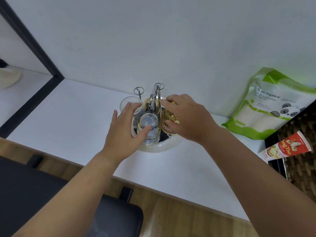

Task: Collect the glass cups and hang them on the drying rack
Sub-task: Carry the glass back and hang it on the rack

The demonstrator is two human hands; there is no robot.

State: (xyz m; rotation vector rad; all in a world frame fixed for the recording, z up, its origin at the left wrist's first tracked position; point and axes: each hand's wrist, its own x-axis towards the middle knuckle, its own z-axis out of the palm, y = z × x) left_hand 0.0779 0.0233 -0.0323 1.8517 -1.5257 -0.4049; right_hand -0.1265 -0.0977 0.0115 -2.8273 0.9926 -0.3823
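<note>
both hands in over the drying rack (154,98) on the white desk (77,106) — cups upside down on the prongs, presumably so they drain into the round tray (164,147). left hand (127,132) lightly cupped round the clear cup (148,127), thumb on its wall, likely steadying it. right hand (184,115) wrapped round the gold cup (168,124), seemingly seating it — one prong (138,91) bare.

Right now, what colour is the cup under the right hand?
Gold-tinted glass cup with printed lettering; head view shows it.

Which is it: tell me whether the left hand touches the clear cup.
Touching. The head view shows the left hand with its thumb pressed on the clear cup.
</note>
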